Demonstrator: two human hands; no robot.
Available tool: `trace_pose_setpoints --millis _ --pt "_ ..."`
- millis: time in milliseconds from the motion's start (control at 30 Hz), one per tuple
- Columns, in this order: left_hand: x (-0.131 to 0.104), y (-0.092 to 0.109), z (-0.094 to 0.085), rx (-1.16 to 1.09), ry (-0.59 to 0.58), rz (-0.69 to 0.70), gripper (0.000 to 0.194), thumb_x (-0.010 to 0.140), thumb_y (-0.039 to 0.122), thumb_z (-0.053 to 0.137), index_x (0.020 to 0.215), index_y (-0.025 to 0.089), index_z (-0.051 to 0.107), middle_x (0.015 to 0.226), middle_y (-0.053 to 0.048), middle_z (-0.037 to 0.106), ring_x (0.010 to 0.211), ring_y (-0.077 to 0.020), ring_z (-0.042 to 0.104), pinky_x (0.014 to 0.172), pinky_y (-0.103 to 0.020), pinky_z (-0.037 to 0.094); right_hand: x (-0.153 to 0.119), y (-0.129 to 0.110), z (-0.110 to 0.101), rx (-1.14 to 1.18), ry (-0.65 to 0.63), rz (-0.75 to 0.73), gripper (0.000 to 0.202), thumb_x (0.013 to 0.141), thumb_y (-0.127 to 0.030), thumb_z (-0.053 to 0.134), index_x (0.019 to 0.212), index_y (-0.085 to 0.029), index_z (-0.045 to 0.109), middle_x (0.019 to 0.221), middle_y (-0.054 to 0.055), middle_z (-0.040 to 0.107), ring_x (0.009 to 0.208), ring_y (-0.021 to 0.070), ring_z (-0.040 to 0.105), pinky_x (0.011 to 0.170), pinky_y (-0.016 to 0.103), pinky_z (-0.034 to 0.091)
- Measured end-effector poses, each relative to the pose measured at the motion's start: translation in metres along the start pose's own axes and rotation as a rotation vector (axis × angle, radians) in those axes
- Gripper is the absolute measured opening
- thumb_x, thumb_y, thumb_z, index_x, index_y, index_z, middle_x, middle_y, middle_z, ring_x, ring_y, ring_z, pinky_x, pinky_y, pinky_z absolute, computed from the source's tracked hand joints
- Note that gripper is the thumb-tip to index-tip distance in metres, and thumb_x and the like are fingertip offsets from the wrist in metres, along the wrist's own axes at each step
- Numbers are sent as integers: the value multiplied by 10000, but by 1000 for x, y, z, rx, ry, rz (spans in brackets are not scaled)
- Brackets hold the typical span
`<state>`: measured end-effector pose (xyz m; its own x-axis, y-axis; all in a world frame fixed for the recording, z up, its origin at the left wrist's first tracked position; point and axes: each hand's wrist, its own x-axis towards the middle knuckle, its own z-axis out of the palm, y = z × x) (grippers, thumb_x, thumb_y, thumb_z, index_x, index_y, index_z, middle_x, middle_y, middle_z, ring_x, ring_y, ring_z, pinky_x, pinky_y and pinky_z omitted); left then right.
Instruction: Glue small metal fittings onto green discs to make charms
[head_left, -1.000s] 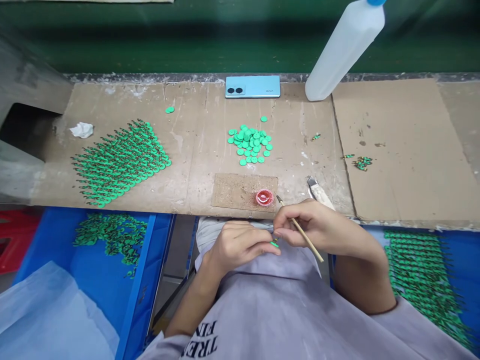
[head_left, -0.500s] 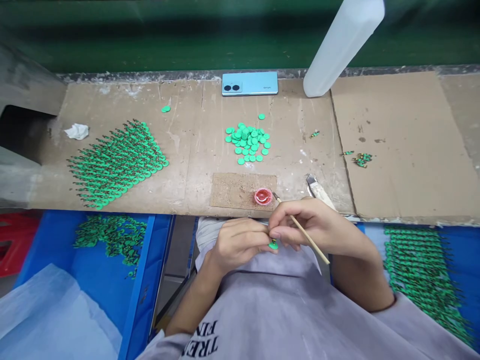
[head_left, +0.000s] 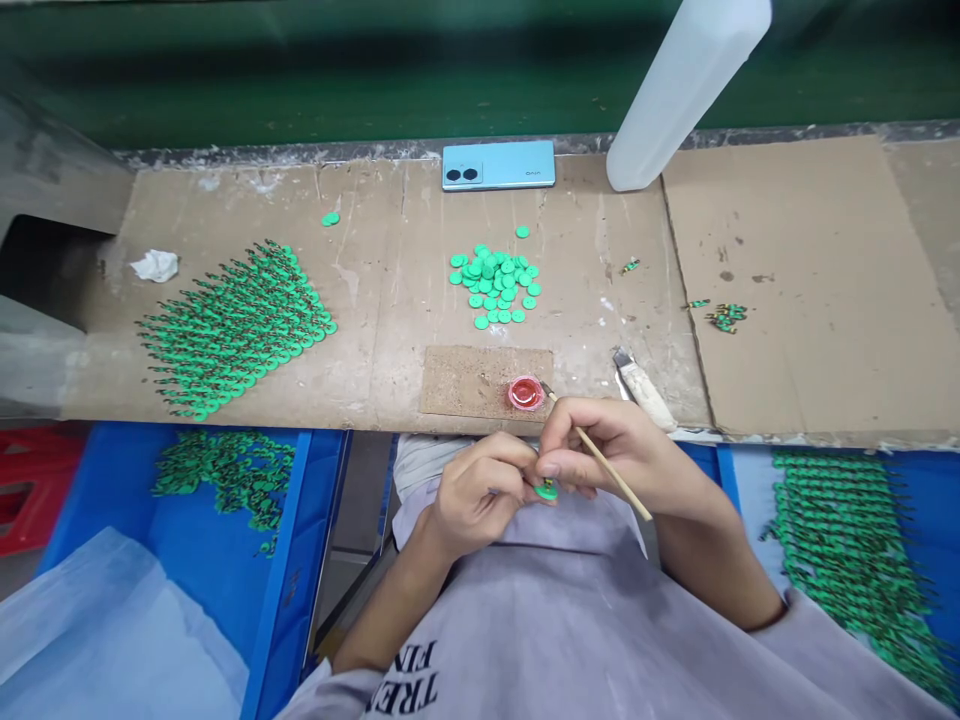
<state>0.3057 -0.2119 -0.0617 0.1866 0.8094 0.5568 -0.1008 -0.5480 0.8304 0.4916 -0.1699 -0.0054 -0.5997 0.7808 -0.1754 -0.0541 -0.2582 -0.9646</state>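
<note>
Close to my lap, my left hand (head_left: pixel 480 492) is closed, its fingertips pinching a small green disc (head_left: pixel 547 492) with a tiny figure piece standing on it. My right hand (head_left: pixel 630 452) keeps a thin wooden paintbrush (head_left: pixel 628 492) between its fingers, bristles pointing up and left. Its thumb and fingertip meet at the top of the little piece; fingers hide most of that piece. Just beyond the hands, a small cup of red liquid (head_left: pixel 526 393) sits on a cardboard scrap (head_left: pixel 461 382), near the brush tip.
Loose green discs (head_left: pixel 491 275) lie mid-table, with assembled pieces in rows (head_left: pixel 240 330) at left. A knife (head_left: pixel 643 390), phone (head_left: pixel 499 165), white bottle (head_left: pixel 675 100) and small green parts (head_left: pixel 726 318) are around. Blue bins (head_left: pixel 202 560) with green pieces flank me.
My left fingers have curled more and shifted slightly around the green disc. The brush in my right hand has moved slightly left. The things on the table stay put.
</note>
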Motion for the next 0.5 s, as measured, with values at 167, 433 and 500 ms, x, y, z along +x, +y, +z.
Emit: trace_pose_setpoints --millis 167,433,500 --pt "-2 -1 2 -47 30 -30 241 974 80 647 814 210 523 887 -11 725 765 -130 718 692 -244 594 1 4 4 8 42 -57 307 902 -424 817 794 -204 633 619 -41 637 515 95 549 475 209 436" --pt "-7 -4 6 -112 65 -10 297 934 1 633 807 203 456 920 1 674 756 -109 711 647 -208 600 -3 16 7 115 54 -124 250 952 -383 778 850 -203 639 664 -12 680 523 102 559 474 209 445" --pt "-8 -4 7 -118 77 -9 321 942 17 631 794 209 421 922 -4 677 757 -115 700 630 -215 599 -2 17 9 125 42 -158 222 958 -353 775 857 -206 643 714 7 721 565 113 608 508 220 484"
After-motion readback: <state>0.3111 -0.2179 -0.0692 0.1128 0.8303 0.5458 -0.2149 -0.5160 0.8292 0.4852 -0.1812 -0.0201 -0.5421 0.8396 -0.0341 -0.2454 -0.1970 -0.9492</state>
